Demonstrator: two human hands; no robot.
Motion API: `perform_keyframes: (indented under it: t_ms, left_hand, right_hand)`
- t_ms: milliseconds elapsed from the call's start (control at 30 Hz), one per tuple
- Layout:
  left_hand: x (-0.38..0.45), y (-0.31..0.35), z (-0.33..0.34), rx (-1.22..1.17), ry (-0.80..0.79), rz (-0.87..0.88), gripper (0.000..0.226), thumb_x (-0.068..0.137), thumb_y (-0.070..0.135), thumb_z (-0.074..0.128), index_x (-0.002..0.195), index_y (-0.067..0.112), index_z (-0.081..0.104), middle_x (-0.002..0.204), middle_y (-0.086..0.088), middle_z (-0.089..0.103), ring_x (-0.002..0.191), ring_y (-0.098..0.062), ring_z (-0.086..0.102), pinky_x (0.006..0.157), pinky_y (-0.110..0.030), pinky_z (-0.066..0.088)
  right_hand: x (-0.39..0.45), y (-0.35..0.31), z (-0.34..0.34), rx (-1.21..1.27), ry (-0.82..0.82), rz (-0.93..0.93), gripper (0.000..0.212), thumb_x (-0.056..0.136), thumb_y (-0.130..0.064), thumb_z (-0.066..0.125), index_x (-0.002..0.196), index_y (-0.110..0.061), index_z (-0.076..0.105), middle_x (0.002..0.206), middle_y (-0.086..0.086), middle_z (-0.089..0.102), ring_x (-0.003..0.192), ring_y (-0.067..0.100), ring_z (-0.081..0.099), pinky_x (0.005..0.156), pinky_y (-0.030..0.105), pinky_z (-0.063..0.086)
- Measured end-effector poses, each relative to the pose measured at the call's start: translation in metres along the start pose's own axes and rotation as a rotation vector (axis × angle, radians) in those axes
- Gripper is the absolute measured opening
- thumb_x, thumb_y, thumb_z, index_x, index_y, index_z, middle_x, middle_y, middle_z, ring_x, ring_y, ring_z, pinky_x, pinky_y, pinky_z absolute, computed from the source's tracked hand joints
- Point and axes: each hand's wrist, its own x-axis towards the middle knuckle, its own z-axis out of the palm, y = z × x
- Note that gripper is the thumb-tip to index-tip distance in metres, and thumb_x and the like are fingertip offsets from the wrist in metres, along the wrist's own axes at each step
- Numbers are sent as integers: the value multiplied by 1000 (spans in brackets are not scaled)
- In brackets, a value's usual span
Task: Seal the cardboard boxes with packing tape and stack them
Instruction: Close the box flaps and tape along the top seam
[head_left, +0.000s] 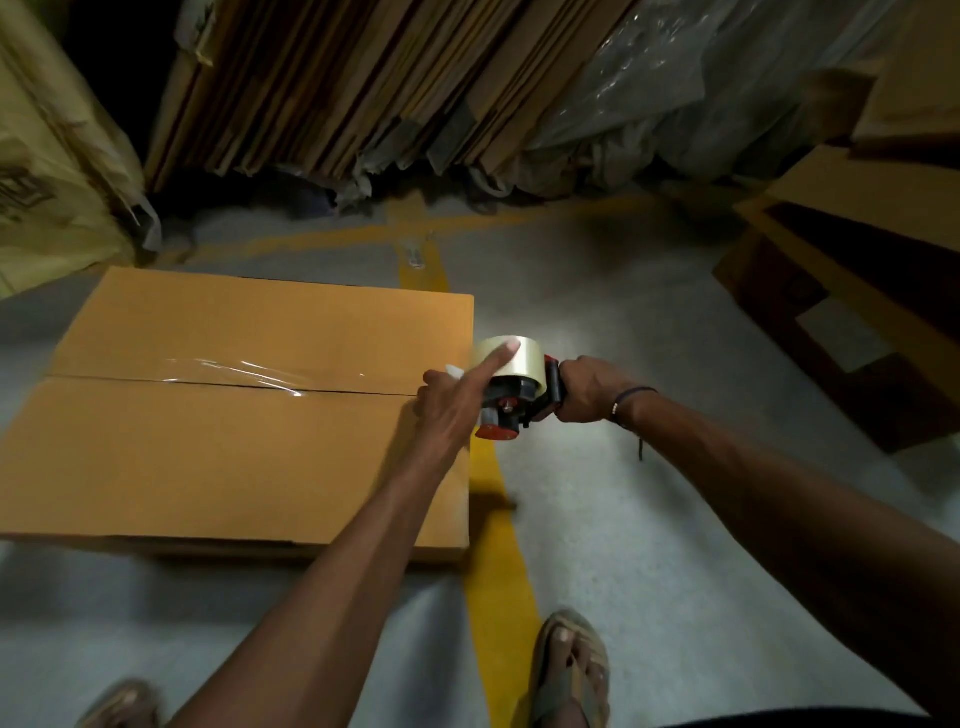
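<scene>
Box (244, 415) is laid flat on the grey floor (649, 519), flaps closed, centre seam running left to right. Clear tape (234, 371) is seen along part of the seam, wrinkled and glinting; the stretch of seam nearest the right edge looks bare, though blur makes that uncertain.

Dispenser (511, 397), red and black with a clear roll on top, is held just off the box's right edge, at seam level. Its handle is gripped by the right hand (584, 389), fingers wrapped fully round it. A dark cord is worn on that wrist.

Left hand (457, 400) is placed at the right end of the seam, between box and dispenser. Index finger is stretched out straight, tip laid on the roll; the other fingers are curled down at the box edge. Whether tape is pinched there cannot be told.

A yellow line (493, 571) is painted on the floor, passing under the box's right edge. Flat cardboard sheets (337, 78) are leaned upright behind, plastic wrap (675, 93) beside them. More boxes (857, 249) are stacked at right. Two sandalled feet are visible at the bottom.
</scene>
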Motion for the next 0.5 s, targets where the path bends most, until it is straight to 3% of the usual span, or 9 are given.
perform_keyframes:
  t_ms: [67, 233, 400, 500]
  left_hand:
    - [8, 20, 3, -56, -43, -130, 153, 25, 111, 56, 141, 11, 49, 137, -12, 52, 122, -36, 53, 105, -54, 46]
    - [13, 23, 16, 122, 40, -96, 144, 45, 93, 72, 152, 8, 26, 149, -16, 40, 139, -39, 40, 114, -57, 38]
    - [23, 11, 17, -101, 59, -28, 136, 30, 97, 71, 132, 11, 44, 127, -12, 61, 110, -35, 64, 96, -55, 54]
    - [25, 10, 15, -132, 61, 2, 120, 35, 94, 71, 120, 13, 52, 115, -10, 68, 101, -35, 68, 98, -56, 54]
  right_hand:
    - [0, 0, -5, -8, 10, -1, 31, 81, -33, 69, 108, -17, 64, 97, 8, 70, 89, 30, 66, 77, 38, 58]
    - [1, -5, 2, 16, 21, 8, 33, 80, -36, 68, 108, -19, 65, 86, 2, 64, 80, 27, 64, 76, 39, 59]
    - [3, -3, 7, 4, 75, 15, 32, 79, -39, 68, 106, -20, 65, 81, 0, 60, 75, 27, 61, 71, 38, 59]
    - [3, -3, 10, 16, 89, 17, 31, 83, -41, 69, 107, -21, 64, 82, 1, 60, 75, 25, 61, 66, 35, 54]
